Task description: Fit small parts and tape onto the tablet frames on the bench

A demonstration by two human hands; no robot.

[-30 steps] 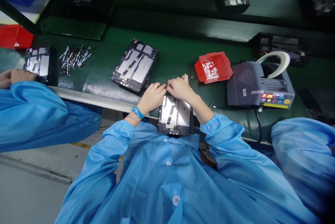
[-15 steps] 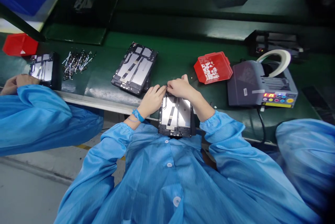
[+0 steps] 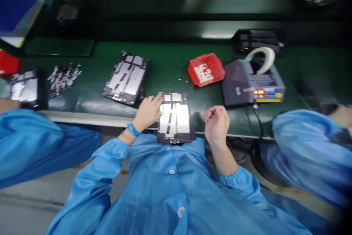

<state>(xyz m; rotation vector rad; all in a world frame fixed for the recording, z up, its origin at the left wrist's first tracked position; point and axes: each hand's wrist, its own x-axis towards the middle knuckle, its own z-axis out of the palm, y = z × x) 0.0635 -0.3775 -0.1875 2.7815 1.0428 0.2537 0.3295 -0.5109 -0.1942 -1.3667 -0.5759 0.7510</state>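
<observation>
An opened tablet, its silvery inside facing up, lies at the table's front edge and overhangs toward my body. My left hand grips its upper left edge, fingertips over the black frame and the thumb hidden. To the right, apart from the tablet, my right hand is raised with its fingers curled together. Whether something small is between those fingertips cannot be made out. Beyond it, a red bin contains small white pieces.
More opened tablets lie stacked to the left, beside a pile of thin strips. A tape dispenser with a lit display stands right of the bin. Co-workers' blue sleeves are close on both sides.
My right hand has left the tablet's top edge and moved right and toward me. The left hand stays at the tablet's upper left. The view has shifted to the right.
</observation>
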